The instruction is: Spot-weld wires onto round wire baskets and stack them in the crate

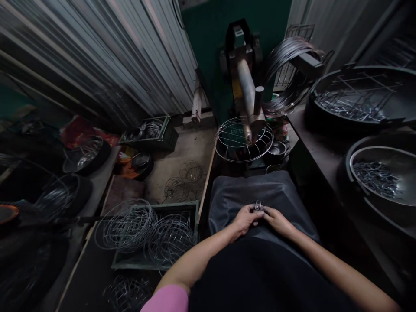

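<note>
My left hand (245,219) and my right hand (277,220) meet over the dark apron (224,195) on my lap. Between their fingertips is a small bunch of bent wire pieces (258,205), pinched from both sides. The pieces are thin and silvery, and their lower ends are hidden by my fingers. Beyond my knees, a round wire rack (224,157) hangs around the lower arm of a machine (248,86), under its upright metal rod.
To my left a green crate (156,263) holds several round wire racks (175,238). At right, large dark pans (360,123) hold loose wire pieces (377,177). A wire coil (286,56) hangs beside the machine. More wire racks (191,170) lie on the floor.
</note>
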A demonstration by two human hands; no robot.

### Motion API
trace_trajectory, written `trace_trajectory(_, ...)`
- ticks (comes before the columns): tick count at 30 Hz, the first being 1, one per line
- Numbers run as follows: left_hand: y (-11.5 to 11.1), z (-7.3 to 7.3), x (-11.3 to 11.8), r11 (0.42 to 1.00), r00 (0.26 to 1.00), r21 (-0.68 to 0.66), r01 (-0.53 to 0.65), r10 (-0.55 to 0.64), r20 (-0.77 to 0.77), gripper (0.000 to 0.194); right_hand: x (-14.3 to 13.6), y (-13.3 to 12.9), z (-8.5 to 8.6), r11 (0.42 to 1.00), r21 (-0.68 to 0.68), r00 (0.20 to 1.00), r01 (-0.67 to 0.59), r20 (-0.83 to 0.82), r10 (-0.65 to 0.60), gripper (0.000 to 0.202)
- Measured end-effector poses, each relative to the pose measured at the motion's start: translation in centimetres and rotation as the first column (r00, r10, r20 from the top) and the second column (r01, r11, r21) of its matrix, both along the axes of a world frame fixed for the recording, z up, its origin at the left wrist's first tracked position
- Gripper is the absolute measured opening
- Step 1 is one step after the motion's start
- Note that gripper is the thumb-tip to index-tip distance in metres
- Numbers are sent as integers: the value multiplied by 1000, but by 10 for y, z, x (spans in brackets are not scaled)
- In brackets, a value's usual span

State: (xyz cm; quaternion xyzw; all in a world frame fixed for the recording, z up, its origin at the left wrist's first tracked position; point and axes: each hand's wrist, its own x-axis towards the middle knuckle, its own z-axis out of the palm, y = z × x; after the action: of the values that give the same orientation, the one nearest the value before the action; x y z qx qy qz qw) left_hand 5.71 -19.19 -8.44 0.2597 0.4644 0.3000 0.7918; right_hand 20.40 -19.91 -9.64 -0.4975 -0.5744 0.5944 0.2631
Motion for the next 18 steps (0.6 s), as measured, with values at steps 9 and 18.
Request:
trace_trajectory(9,-5,2,5,992,982,126,30,-5,-191,39,4,1,-6,933,-357,989,31,-123,-80,31)
trace_trajectory(18,3,3,8,953,835,266,148,24,-550,16,12,7,5,978,-20,975,208,83,-205,47)
